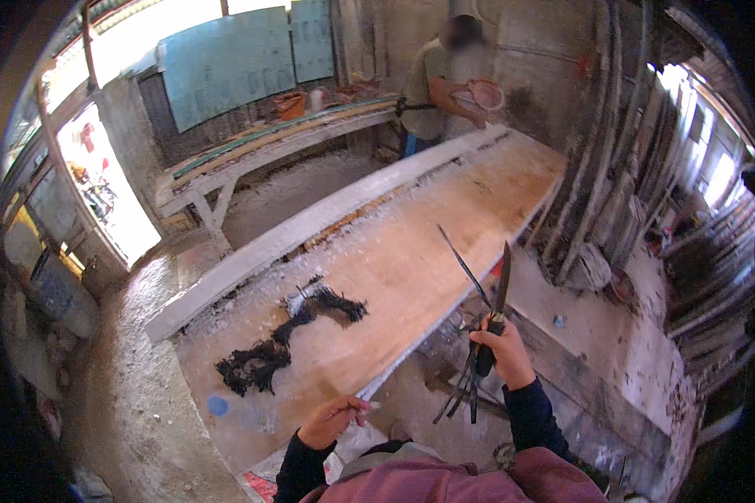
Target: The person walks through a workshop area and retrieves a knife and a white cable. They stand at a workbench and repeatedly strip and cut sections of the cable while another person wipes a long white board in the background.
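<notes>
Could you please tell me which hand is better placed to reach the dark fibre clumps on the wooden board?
Left, probably: the left hand hovers nearer the dark fibre clumps, while the right hand grips a knife.

Both arms up from the lower edge, dark sleeves to the wrists.

The right hand (502, 350) is raised higher, fist closed in a firm grip, knuckles outward. The left hand (334, 419) sits lower and nearer the body (fingers pinched together at the tips), wrist bent slightly inward.
</notes>
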Demonstrator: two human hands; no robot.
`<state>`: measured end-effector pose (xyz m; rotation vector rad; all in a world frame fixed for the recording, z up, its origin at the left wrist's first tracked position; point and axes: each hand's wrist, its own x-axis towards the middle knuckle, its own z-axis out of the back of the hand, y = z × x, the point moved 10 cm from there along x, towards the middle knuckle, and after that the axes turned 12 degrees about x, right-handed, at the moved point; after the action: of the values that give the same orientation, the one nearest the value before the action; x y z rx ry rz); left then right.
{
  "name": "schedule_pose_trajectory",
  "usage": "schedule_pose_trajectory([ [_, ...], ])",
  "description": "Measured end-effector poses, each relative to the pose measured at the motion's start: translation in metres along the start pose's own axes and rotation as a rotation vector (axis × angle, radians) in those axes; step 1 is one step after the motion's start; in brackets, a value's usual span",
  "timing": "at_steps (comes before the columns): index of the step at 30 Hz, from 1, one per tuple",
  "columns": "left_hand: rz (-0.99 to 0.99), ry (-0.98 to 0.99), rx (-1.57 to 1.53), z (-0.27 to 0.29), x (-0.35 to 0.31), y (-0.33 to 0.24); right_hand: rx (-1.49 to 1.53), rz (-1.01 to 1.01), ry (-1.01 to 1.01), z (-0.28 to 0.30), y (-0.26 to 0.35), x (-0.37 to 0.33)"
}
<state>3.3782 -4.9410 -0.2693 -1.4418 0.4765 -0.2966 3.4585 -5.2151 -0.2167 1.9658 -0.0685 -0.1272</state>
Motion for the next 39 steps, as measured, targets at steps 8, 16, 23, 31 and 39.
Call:
schedule_pose_trajectory([
  [8,-0.176,0.207,0.346,-0.006,0.044,-0.027,-0.050,0.100,0.100,-0.020,0.000,0.158],
  [16,-0.001,-0.104,0.273,0.019,-0.002,0.003,-0.505,-0.039,0.218,-0.043,-0.158,0.259],
  [23,0.255,-0.552,0.198,0.028,-0.031,0.014,-0.406,-0.283,0.302,-0.054,-0.229,0.276],
  [31,0.068,-0.546,0.241,0.002,0.038,-0.035,-0.157,-0.451,0.246,0.017,-0.197,0.296],
  [39,0.022,-0.423,0.399,-0.040,0.118,-0.069,-0.005,-0.663,0.438,0.003,-0.212,0.311],
])
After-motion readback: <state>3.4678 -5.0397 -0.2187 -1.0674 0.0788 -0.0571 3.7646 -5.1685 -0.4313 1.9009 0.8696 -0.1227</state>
